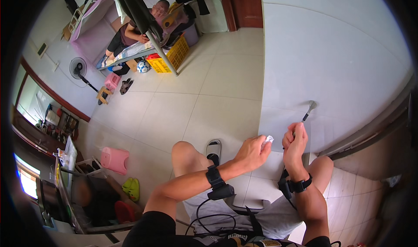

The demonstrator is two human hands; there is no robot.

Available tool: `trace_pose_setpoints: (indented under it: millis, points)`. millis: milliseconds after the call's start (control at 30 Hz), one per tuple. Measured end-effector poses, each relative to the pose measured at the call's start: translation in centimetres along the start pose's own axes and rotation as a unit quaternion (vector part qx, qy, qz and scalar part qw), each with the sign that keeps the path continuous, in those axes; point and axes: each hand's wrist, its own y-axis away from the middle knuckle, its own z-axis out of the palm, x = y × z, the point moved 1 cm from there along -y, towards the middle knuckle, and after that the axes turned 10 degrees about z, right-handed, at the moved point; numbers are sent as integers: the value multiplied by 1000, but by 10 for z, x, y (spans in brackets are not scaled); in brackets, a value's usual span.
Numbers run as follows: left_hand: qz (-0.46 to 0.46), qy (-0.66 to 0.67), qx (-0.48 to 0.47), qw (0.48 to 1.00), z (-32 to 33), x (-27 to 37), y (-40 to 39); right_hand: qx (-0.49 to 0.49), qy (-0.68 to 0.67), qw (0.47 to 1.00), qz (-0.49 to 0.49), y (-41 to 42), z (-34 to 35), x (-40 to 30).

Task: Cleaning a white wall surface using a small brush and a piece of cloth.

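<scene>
My left hand (253,152) pinches a small crumpled white wad (269,139), which looks like tissue or thin plastic. To its right, my right hand (295,139) is closed around the handle of a slim tool (307,114). The tool has a dark banded shaft and a flared, flat greyish head, like a small spatula or scraper. Its head points up towards the white wall (287,67); I cannot tell whether it touches. My fingers hide most of the handle. Both hands are held apart above my knees, each forearm wearing a black strapped device.
A person (130,31) lies on a bunk bed above a yellow crate (173,57). A standing fan (78,69), pink stools, shoes and a cluttered desk (70,194) are on the left. Black cables (212,216) loop across my lap. A doorframe (369,132) edges the wall at right.
</scene>
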Motion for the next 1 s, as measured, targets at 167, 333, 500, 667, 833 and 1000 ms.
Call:
trace_pose_setpoints:
  millis: [167,333,500,667,833,1000]
  points:
    - [-15,18,10,1000,3,-6,-2,18,5,1000,2,-1,2,1]
    - [-68,69,-8,995,3,-7,-7,28,38,999,-7,2,1,7]
    - [-80,112,-1,990,6,-11,-6,24,36,999,0,4,5,8]
    - [-65,141,-4,988,11,-17,-7,22,37,998,-38,-2,0,13]
    - [-167,237,-31,956,4,-4,-11,0,116,992,-42,8,8,17]
    - [-196,297,-38,934,0,0,-17,-60,145,986,-62,15,11,23]
